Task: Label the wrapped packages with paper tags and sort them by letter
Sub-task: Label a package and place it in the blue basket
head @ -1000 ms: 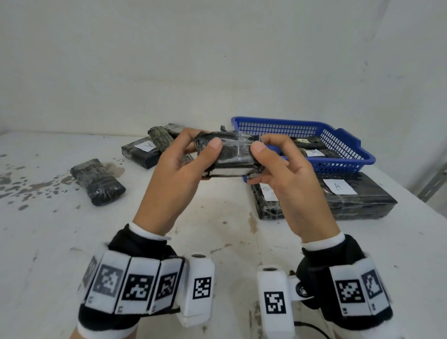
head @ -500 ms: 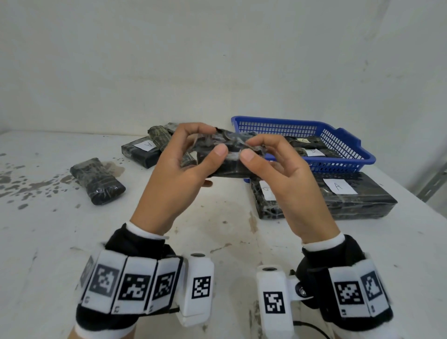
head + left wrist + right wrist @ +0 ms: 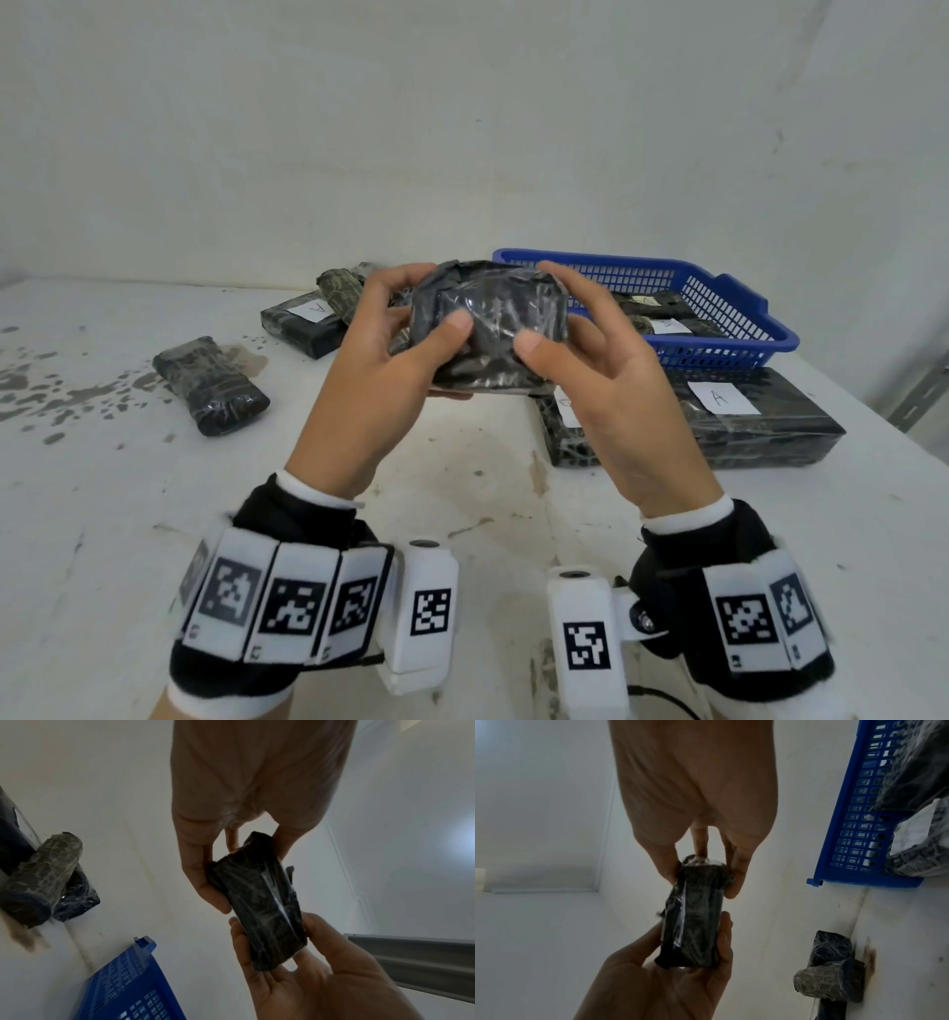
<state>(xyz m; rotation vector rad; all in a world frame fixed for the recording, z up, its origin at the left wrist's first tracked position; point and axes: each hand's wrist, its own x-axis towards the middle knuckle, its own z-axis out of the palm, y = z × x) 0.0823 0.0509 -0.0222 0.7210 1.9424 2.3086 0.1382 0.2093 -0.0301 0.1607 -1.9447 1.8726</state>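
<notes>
I hold a dark package (image 3: 488, 324) wrapped in clear film above the table, its broad face turned toward me. My left hand (image 3: 380, 349) grips its left end, thumb in front and fingers behind. My right hand (image 3: 590, 354) grips the right end the same way. No paper tag shows on the held package. The left wrist view shows the package (image 3: 259, 906) between my left hand (image 3: 205, 878) above and my right hand (image 3: 308, 973) below. The right wrist view shows the package (image 3: 693, 914) held at both ends.
A blue basket (image 3: 729, 303) at the back right holds tagged packages. In front of it lies a long dark package (image 3: 770, 426) with a tag reading A (image 3: 721, 397). A tagged package (image 3: 303, 324) and a camouflage roll (image 3: 349, 293) lie at the back. An untagged package (image 3: 210, 385) lies at left.
Both hands have turned the package from edge-on to its broad face toward me and lifted it slightly. Nothing else on the table moved.
</notes>
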